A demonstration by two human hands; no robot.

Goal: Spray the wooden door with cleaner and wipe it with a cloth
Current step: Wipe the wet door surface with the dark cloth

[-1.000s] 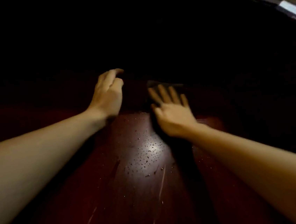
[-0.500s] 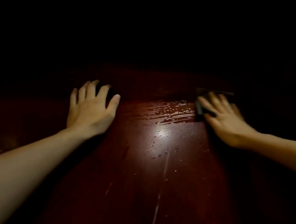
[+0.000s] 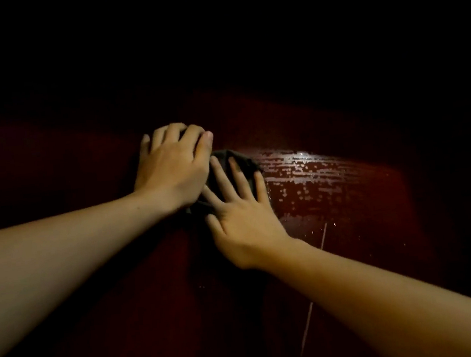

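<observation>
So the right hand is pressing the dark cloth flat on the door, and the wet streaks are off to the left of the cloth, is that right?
Not quite. The head view shows the wet streaks to the right of the cloth, not the left. The rest holds: the right hand presses the dark cloth flat on the door.

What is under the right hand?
A dark cloth, which the right hand presses flat on the wooden door. The left hand hides part of the cloth.
</observation>
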